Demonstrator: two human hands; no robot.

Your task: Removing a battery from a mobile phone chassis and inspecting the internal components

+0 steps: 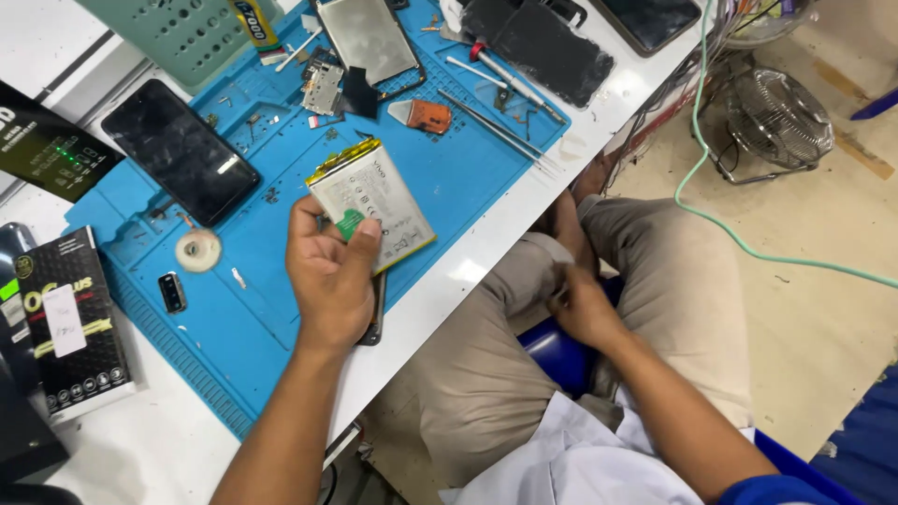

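Blue silicone work mat (281, 309) covers the white surface (486, 243). Left hand (329, 271) holds a flat phone battery (372, 201), pale grey with a yellow top edge and a green tab, above the mat's near edge; grip is closed, thumb over the face, fingers behind it. A dark phone body (376, 313) shows partly under that hand. Right hand (582, 309) is down at the lap, on the beige trousers (673, 281), off the surface; fingers curled, cannot tell whether it holds anything.

On the mat: a black phone (180, 151) face up, a white tape roll (197, 250), an orange pry tool (423, 115), tweezers (500, 126), a small circuit board (324, 89).

Risk, as judged: one-handed hold near the surface edge; a slip could drop the battery to the floor (823, 309). Thumb pressure may flex or dent the cell. The tweezers nearby are sharp, so there is a puncture hazard if it is set down carelessly.
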